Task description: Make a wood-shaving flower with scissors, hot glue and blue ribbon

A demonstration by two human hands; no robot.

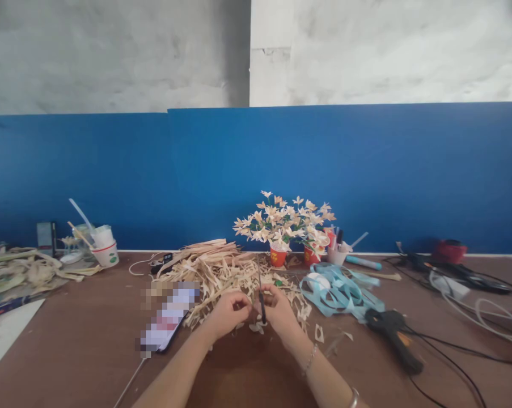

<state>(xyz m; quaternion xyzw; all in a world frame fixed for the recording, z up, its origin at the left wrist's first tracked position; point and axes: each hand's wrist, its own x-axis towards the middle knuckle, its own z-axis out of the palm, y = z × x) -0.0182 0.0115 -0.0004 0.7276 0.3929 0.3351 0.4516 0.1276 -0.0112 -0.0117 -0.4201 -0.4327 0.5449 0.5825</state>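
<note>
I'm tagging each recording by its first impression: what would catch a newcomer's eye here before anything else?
Probably the pale flowers first, standing in red cups against the blue partition. Next, the light-blue ribbon tangled right of centre, and the heap of straw-coloured strips behind the two hands, where the right hand holds a dark, slender tool.

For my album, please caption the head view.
Right hand with black-handled tool before pale strips and flowers in cups.
</note>
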